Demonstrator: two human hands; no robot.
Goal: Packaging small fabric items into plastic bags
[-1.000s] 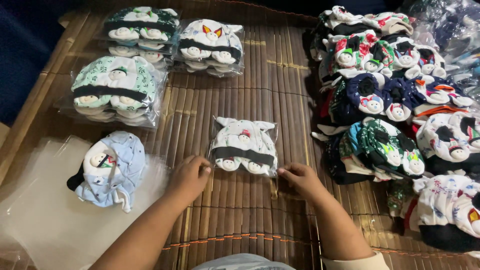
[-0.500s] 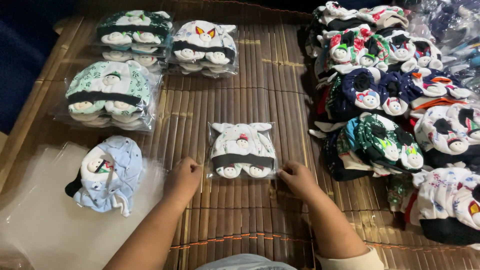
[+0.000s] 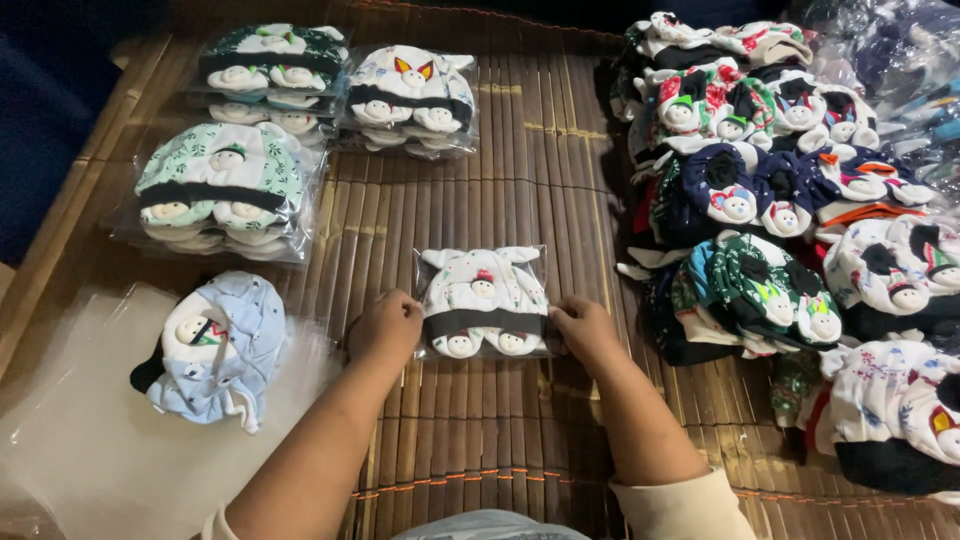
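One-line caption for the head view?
Both hands, left hand and right hand, grip the sides of a clear-bagged baby hat set on a bamboo mat.

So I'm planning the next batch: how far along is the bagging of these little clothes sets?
Done: three bagged packs lie at the mat's far left, the green one nearest. In hand: the left hand and right hand each grip a side of a white bagged pack. Left: one blue set on the clear bags, plus the big loose pile at right, so most remains.
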